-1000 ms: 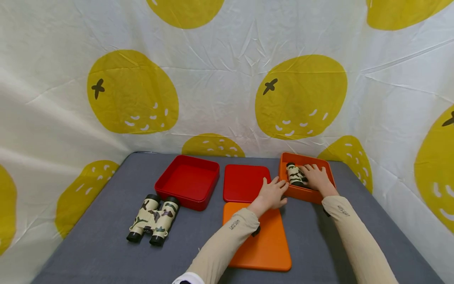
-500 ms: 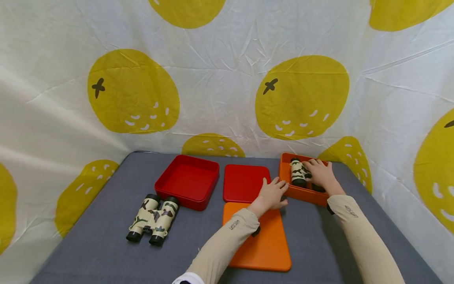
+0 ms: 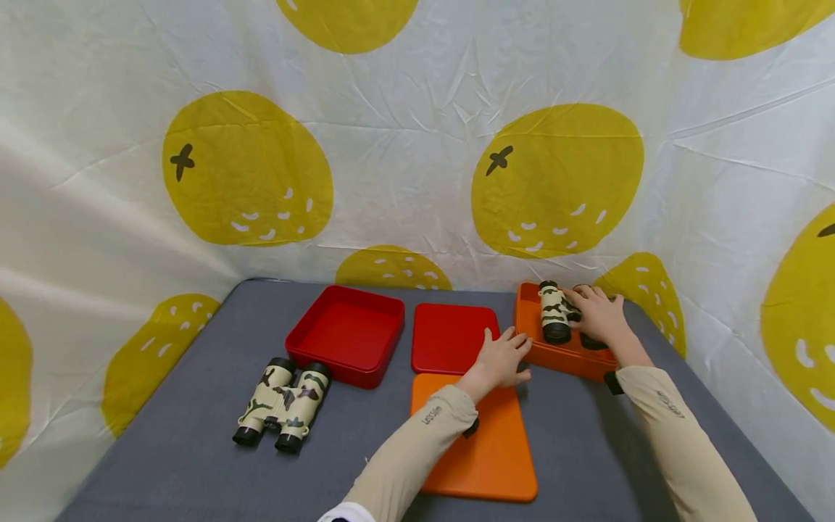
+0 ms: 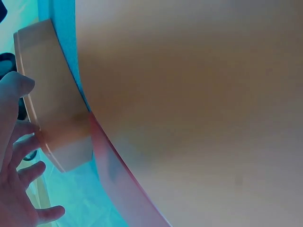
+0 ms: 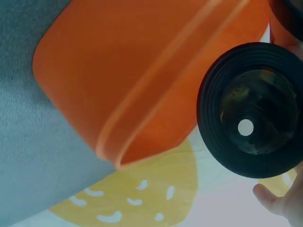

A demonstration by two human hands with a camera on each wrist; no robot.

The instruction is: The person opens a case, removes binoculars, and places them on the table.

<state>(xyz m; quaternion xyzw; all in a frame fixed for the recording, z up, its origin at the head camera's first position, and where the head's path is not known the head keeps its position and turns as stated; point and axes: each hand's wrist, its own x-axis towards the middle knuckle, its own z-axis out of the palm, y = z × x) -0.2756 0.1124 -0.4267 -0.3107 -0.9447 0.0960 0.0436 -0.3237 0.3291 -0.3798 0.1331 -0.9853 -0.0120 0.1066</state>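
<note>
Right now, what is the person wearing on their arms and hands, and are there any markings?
Both arms wear long, close-fitting beige sleeves that end at the wrists. The left sleeve and the right sleeve each carry small dark lettering near the wrist, too small to read. A dark strap or device sits at each wrist. The left hand and right hand are bare, without gloves. White fabric shows at the left upper arm.

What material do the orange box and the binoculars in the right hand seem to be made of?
Orange box: probably moulded plastic, smooth and semi-matt, with rounded corners, a raised rim and one even colour. Binoculars held by the right hand: likely plastic with a printed camouflage pattern; the black ribbed lens ring looks like rubber or matt plastic, and I cannot tell which.
</note>
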